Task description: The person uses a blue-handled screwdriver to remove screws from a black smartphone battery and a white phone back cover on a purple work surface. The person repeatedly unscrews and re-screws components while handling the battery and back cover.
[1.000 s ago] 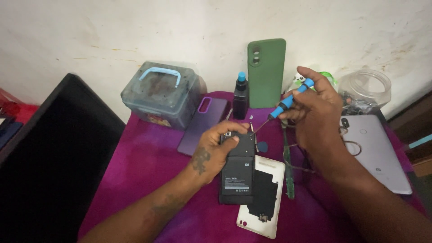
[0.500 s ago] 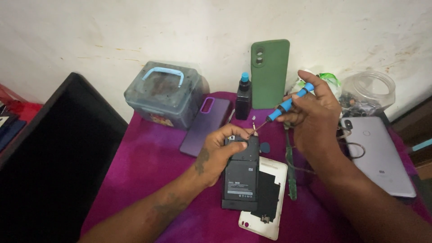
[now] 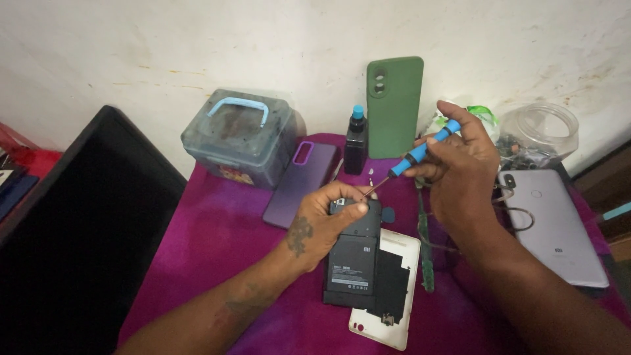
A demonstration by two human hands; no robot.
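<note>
Gripping opened phone (image 3: 355, 260) in left hand (image 3: 322, 227), screwdriver (image 3: 420, 152) in right hand (image 3: 460, 174)

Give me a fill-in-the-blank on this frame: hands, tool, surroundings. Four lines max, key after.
1. The right hand holds a screwdriver with a ____ handle.
2. The left hand steadies the opened phone, whose black battery faces ____.
3. The green phone case leans upright against the ____.
4. The opened phone lies partly over a ____ back cover.

Missing words: blue; up; wall; white
</note>
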